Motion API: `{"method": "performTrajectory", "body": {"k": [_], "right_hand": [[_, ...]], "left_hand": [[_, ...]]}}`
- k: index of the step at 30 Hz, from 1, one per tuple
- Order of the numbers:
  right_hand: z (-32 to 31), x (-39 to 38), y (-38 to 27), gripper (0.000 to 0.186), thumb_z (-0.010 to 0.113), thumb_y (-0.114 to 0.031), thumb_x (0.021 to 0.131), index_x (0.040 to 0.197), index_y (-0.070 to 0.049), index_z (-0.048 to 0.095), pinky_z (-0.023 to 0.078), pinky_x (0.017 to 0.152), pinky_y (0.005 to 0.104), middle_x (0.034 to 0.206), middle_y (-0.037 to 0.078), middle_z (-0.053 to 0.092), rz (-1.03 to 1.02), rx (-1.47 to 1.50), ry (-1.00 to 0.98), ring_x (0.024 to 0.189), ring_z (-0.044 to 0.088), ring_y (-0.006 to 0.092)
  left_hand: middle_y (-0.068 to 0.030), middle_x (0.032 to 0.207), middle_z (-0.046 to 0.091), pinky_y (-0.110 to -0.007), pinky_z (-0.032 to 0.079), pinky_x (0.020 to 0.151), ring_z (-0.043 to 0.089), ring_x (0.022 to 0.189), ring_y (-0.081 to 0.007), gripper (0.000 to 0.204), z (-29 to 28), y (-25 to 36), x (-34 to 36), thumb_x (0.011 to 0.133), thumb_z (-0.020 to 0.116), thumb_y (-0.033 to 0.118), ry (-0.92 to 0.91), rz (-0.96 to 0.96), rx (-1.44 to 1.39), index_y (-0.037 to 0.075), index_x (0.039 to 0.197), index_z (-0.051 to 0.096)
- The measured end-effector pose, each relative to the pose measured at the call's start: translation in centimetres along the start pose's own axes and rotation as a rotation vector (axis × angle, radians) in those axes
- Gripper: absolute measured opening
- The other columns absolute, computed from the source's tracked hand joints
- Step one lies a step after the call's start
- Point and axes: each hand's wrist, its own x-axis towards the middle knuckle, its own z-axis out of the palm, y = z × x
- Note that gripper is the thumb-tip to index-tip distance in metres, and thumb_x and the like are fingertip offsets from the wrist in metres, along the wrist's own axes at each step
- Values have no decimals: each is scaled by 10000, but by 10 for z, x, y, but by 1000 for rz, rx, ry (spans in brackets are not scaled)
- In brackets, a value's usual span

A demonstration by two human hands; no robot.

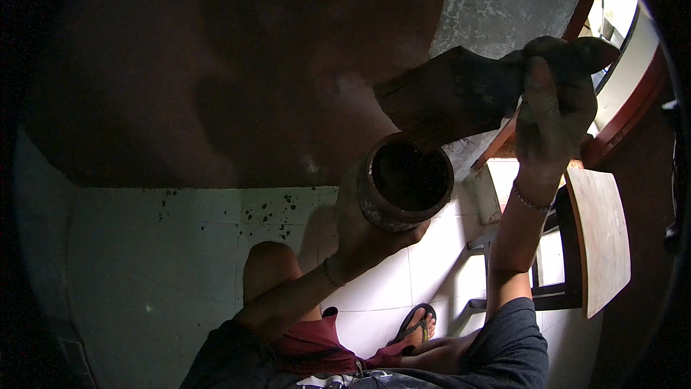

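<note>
My left hand [360,241] is wrapped round a small paint can [389,213], its open top tipped toward me and its inside dark. A wide, dark paintbrush [461,94] is in my right hand [551,108], gripped by the handle with the thumb along it. The bristles point left, just above the far rim of the can; whether they touch it I cannot tell. Beyond both hands stands a wall coated dark brown [288,65], with a bare grey patch [515,4] at the upper right.
Dark paint drips [277,209] spot the white tiled floor [165,267] along the wall's foot. To the right is a wooden chair [597,238] with a pale panel, near a bright opening with a red-brown frame [633,115]. My sandalled foot [417,324] is below.
</note>
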Motion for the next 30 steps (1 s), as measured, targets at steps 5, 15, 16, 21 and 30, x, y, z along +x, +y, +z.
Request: {"method": "performTrajectory", "body": {"k": [5,15,16,21,30], "right_hand": [[2,-1,0,285,826,-104,815,1043,4,693,538,608,244,905,66,723,4,-13,-9,717,649,106],[-10,-2,3,273,713,-72,907,1157,23,654,533,895,320,1054,126,720,6,-105,-142,979,677,178],[-11,-3,3,272,711,-71,909,1158,24,654,532,894,320,1054,127,720,7,-105,-142,980,676,176],[-11,-4,5,270,707,-70,911,1157,25,653,530,883,316,1060,127,718,12,-106,-138,979,674,170],[-9,-2,2,256,700,-63,914,1152,20,655,531,879,317,1065,123,717,24,-85,-167,985,675,175]], "left_hand": [[-130,1285,558,-423,488,973,581,1151,-306,936,6,-13,-15,627,883,403,-70,-181,-183,66,1375,431],[-157,1243,562,-395,514,922,604,1092,-283,905,4,-12,-15,622,895,328,-149,-277,-227,35,1343,435],[-159,1239,562,-392,517,917,607,1086,-281,901,5,-10,-15,621,897,321,-156,-316,-264,31,1340,436],[-176,1223,559,-378,522,904,614,1067,-275,910,5,-7,-13,609,904,301,-165,-285,-208,14,1329,428],[-177,1226,553,-376,513,918,609,1078,-280,949,-1,-6,-8,593,906,309,-175,-108,-17,8,1343,408]]}}
